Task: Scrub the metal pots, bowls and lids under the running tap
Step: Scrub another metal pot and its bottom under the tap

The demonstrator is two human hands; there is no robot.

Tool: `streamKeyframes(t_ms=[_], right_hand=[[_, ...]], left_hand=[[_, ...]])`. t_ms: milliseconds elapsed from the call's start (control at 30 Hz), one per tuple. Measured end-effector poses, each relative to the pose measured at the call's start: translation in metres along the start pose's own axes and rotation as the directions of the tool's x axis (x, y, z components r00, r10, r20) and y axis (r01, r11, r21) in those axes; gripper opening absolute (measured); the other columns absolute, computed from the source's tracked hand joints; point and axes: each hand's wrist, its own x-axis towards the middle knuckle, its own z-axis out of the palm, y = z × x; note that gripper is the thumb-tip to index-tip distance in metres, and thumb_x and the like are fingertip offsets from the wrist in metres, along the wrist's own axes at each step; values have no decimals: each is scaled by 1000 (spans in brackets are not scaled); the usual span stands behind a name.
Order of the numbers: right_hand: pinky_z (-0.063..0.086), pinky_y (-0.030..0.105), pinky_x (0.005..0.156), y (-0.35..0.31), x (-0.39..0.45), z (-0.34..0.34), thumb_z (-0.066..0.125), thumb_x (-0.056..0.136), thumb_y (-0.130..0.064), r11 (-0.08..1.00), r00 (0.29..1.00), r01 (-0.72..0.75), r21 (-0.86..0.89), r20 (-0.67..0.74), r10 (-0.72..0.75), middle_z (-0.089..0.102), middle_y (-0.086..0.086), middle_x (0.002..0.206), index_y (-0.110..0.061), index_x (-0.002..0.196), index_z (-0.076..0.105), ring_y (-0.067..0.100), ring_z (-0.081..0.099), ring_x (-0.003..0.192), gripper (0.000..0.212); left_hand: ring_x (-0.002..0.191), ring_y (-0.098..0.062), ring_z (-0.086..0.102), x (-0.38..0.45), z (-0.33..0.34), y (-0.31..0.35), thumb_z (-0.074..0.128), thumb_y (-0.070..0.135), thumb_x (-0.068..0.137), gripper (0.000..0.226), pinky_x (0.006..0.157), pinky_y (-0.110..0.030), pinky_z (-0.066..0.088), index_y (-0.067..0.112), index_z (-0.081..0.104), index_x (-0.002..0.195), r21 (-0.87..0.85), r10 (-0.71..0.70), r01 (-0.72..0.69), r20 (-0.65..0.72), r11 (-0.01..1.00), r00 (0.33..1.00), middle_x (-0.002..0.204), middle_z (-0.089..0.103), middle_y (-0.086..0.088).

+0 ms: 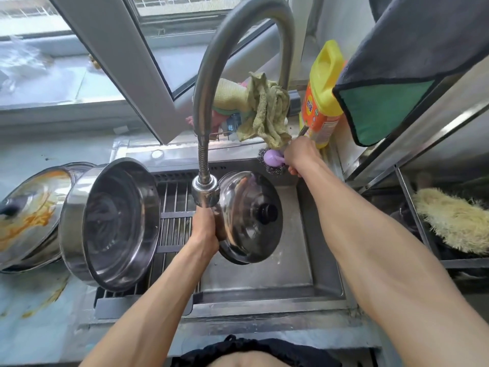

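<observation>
Both hands gripping: lid [248, 221], scourer [274, 161].

Bare forearms, no sleeves; black gathered waistband [254, 345] below

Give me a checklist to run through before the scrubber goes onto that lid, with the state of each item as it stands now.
1. Lid held firm: ok. The left hand grips the rim of the lid, tilted on edge over the sink.
2. Scrubber in hand: ok. The right hand holds the purple-handled wire scrubber at the sink's back edge, apart from the lid.
3. Water running: cannot tell. No stream shows below the tap head.
4. Lid under the tap head: ok, right beside and below it.
5. Detergent on the scrubber: cannot tell. The yellow bottle stands behind the right hand.
</observation>
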Motion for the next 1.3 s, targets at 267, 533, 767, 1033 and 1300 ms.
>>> streamKeyframes(t_ms=[267,533,767,1033,1300], right_hand=[[50,32,53,2,-8,-1,47,95,-25,999,999,40,-6,9,-40,68,13,75,-6,94,61,27,65,56,23],[41,24,46,82,-65,43,62,90,-50,997,988,-60,50,142,53,69,12,87,-1,110,63,23,60,58,53],[38,24,54,130,-115,81,76,46,-83,884,955,-231,405,267,127,54,1,90,-3,140,50,13,52,67,126],[38,28,53,128,-124,76,81,72,-54,751,989,-134,647,140,56,68,25,89,5,105,65,22,59,67,69],[36,25,50,152,-124,77,75,71,-68,771,950,-301,562,251,188,63,7,83,-3,121,60,17,52,58,84]], left_hand=[[45,-11,61,-4,-6,1,47,32,98,29,45,-18,51,18,53,74,-41,-79,78,-26,996,997,59,63,3],[70,-21,74,-15,-39,-10,51,19,89,22,62,-37,62,12,68,77,-182,-140,127,-59,975,988,80,76,-6],[98,-33,69,-33,-66,-8,42,22,101,35,84,-45,56,8,73,103,-132,-153,156,30,979,988,92,78,-16],[89,-28,76,-39,-62,-15,82,40,79,46,75,-36,59,6,73,109,257,223,-243,108,935,969,99,78,-14],[55,-19,69,-39,-43,-2,84,26,81,39,44,-24,50,-2,71,105,276,118,-147,118,950,986,86,76,-14]])
